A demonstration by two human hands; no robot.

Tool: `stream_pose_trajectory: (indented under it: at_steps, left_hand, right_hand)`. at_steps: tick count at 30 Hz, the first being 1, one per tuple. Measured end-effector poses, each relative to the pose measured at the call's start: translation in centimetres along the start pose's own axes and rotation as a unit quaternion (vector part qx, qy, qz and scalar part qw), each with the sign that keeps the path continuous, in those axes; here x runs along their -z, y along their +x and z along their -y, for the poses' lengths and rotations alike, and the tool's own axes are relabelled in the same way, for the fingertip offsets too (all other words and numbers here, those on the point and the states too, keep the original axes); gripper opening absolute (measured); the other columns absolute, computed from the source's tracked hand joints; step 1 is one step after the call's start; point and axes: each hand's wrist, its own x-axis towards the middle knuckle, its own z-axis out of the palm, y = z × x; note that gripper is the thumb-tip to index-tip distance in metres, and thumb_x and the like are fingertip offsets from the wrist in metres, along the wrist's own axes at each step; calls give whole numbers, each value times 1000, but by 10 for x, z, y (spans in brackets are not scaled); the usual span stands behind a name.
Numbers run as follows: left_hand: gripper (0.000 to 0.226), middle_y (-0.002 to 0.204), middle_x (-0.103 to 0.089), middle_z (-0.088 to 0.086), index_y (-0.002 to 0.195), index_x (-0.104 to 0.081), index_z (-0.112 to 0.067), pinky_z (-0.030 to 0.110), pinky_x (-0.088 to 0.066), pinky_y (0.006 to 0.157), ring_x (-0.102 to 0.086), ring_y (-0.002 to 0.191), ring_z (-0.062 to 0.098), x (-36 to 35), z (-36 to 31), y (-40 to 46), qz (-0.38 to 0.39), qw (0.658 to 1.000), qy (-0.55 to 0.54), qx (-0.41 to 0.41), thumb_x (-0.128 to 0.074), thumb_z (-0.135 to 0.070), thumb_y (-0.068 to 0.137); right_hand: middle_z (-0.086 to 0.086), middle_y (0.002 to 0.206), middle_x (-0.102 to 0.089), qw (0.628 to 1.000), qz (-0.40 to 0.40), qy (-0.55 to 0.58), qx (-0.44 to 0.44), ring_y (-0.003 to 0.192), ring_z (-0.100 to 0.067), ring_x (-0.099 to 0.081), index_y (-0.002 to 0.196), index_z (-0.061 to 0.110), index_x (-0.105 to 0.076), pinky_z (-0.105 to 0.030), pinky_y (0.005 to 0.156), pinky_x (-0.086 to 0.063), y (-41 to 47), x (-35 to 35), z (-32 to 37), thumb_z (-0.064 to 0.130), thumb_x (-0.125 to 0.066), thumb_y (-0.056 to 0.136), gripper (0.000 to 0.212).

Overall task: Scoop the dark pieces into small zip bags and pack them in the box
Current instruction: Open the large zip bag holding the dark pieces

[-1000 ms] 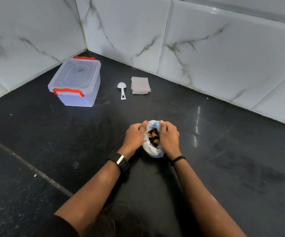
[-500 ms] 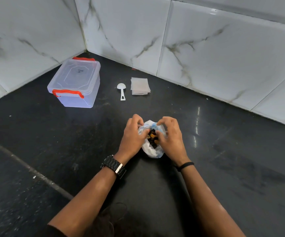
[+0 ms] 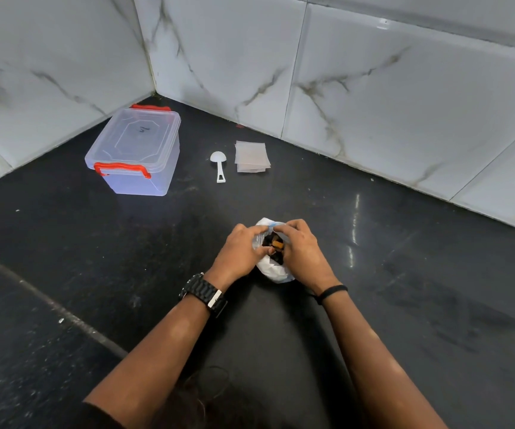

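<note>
Upper left, the lidded clear box point(image 3: 137, 151) sits closed on the black counter point(image 3: 404, 305). Centre frame, left hand point(image 3: 237, 252) and right hand point(image 3: 304, 253) both pinch the white bag's point(image 3: 273, 270) mouth, dark pieces point(image 3: 270, 241) showing inside. Above them, small zip bags point(image 3: 252, 157) beside a white scoop point(image 3: 218, 164).
</note>
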Motion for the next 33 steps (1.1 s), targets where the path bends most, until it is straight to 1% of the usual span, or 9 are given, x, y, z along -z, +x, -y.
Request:
stream_pose_trajectory:
  at_steps: [2, 5, 8, 11, 14, 17, 23, 26, 33]
  left_hand:
    - [62, 119, -44, 5, 143, -42, -25, 24, -43, 94, -49, 118, 21, 4, -1, 2, 41, 999, -29, 12, -68, -24, 87]
    - [71, 130, -40, 9, 147, -32, -28, 36, -52, 93, -50, 118, 23, 8, 0, 0, 88, 994, -56, 19, -67, -17, 87]
    - [76, 130, -37, 7, 149, -26, -29, 31, -56, 82, -51, 114, 22, 9, -2, -1, 114, 991, -72, 24, -65, -8, 87]
    - [77, 131, -34, 6, 149, -23, -29, 25, -57, 73, -53, 104, 18, 11, -4, 1, 126, 988, -91, 26, -60, -2, 87]
    - [74, 129, -33, 5, 147, -24, -33, 29, -59, 71, -52, 103, 18, 10, -6, 4, 126, 982, -135, 36, -60, -5, 88]
    - [82, 128, -34, 4, 147, -20, -34, 24, -55, 70, -49, 108, 17, 8, -7, 8, 114, 986, -118, 33, -68, -13, 85]
    - [102, 141, -26, 6, 150, -11, -35, 34, -48, 95, -38, 127, 25, 17, -13, 31, 164, 974, -145, 57, -71, 3, 77]
    - [103, 140, -25, 7, 149, -11, -36, 44, -46, 102, -38, 128, 28, 25, -21, 50, 166, 973, -156, 45, -69, 5, 76]
    - [96, 137, -28, 6, 149, -16, -33, 44, -45, 104, -39, 127, 26, 31, -41, 103, 138, 977, -164, -14, -71, -4, 76]
  right_hand:
    - [-6, 121, -43, 999, 27, 11, -12, 101, -17, -49, 130, 11, -53, -22, 91, -41, 0, 3, 2, 0, -47, 91, 41]
    - [-7, 133, -34, 994, 100, -11, -37, 116, -27, -43, 143, 20, -36, -37, 104, -39, -1, 7, 1, 7, -50, 88, 57]
    - [-6, 138, -26, 981, 186, -7, -61, 121, -26, -41, 149, 23, -17, -37, 107, -38, 3, 14, 4, 6, -52, 89, 72]
    - [-5, 141, -22, 974, 218, -5, -55, 113, -20, -44, 150, 22, -8, -28, 100, -41, 7, 18, 5, 1, -52, 88, 79]
    - [-6, 140, -25, 973, 225, 13, -57, 106, -14, -41, 150, 26, -7, -19, 92, -37, 12, 22, 5, 4, -53, 89, 79]
    - [-8, 135, -29, 968, 242, 16, -65, 115, -20, -43, 151, 31, -4, -23, 96, -35, 19, 27, 3, 16, -60, 90, 84]
    - [-10, 139, -27, 955, 280, 4, -93, 123, -29, -43, 150, 34, 2, -37, 105, -39, 47, 36, 1, 8, -66, 82, 99]
    - [-11, 138, -28, 962, 260, -7, -87, 122, -30, -43, 150, 33, -1, -35, 99, -40, 68, 46, 1, 6, -67, 81, 99]
    - [-11, 132, -38, 974, 209, -41, -75, 121, -30, -44, 147, 37, -17, -38, 97, -44, 126, 80, -18, 8, -71, 76, 93]
